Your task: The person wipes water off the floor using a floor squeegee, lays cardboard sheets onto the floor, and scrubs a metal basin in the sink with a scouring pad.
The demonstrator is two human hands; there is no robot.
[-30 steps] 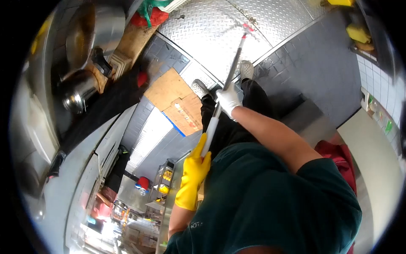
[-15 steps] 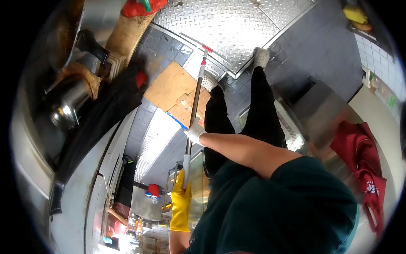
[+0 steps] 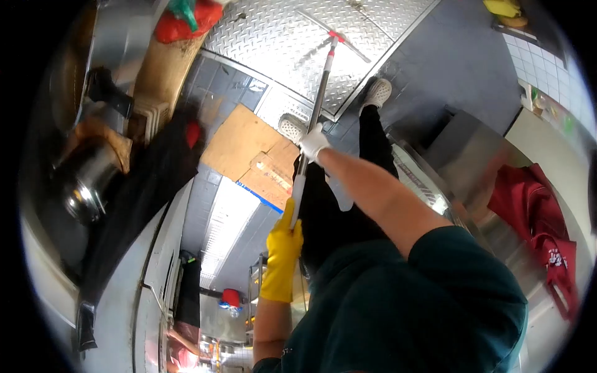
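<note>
My left hand point(image 3: 284, 252), in a long yellow rubber glove, is wrapped round the grey grip at the lower end of a long pole. Further up the same pole, my right hand point(image 3: 314, 143) in a white glove is closed round the metal shaft. The squeegee point(image 3: 325, 76) has red joints and a thin wide head, which lies over the diamond-plate metal floor point(image 3: 267, 46). My feet, in light perforated clogs point(image 3: 377, 93), are on either side of the pole.
Flattened cardboard point(image 3: 242, 140) lies on the dark tiles to the left. Beyond it are a wooden board point(image 3: 163, 68) with a red bag point(image 3: 186, 22), a metal pot point(image 3: 87, 186) and a black cloth point(image 3: 137, 193). A red apron point(image 3: 535, 217) hangs at right. Another person's arm shows at bottom left.
The squeegee head has gone from the plate's left edge up and right onto the metal plate. Both hands have moved with the pole, still holding it.
</note>
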